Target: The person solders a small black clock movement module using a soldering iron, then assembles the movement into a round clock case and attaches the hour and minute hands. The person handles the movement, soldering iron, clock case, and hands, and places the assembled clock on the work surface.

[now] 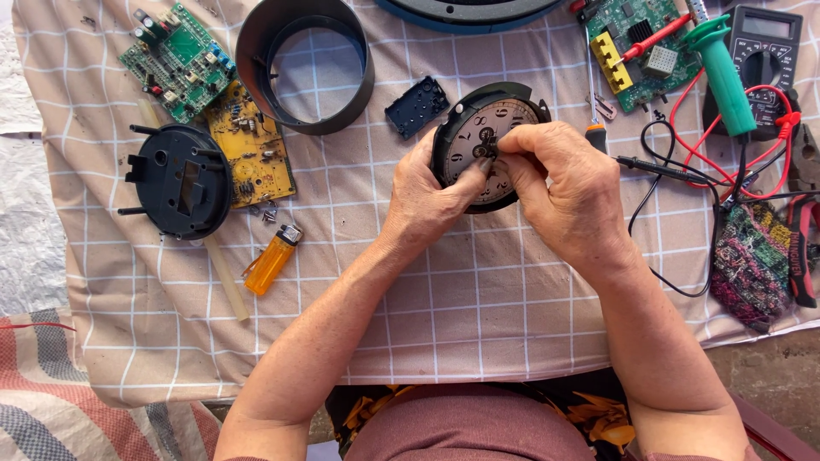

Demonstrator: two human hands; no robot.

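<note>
A round clock with a pale dial and black rim is tilted up over the checked cloth. My left hand holds its lower left edge, thumb resting on the dial. My right hand grips the right side, and its fingertips pinch the small dark hands at the dial's centre. Much of the clock's lower half is hidden by both hands.
A black ring housing, a small black cover, green circuit boards, a yellow board, a black round back plate, an orange lighter, a green-handled tool, a multimeter with red and black leads, pliers.
</note>
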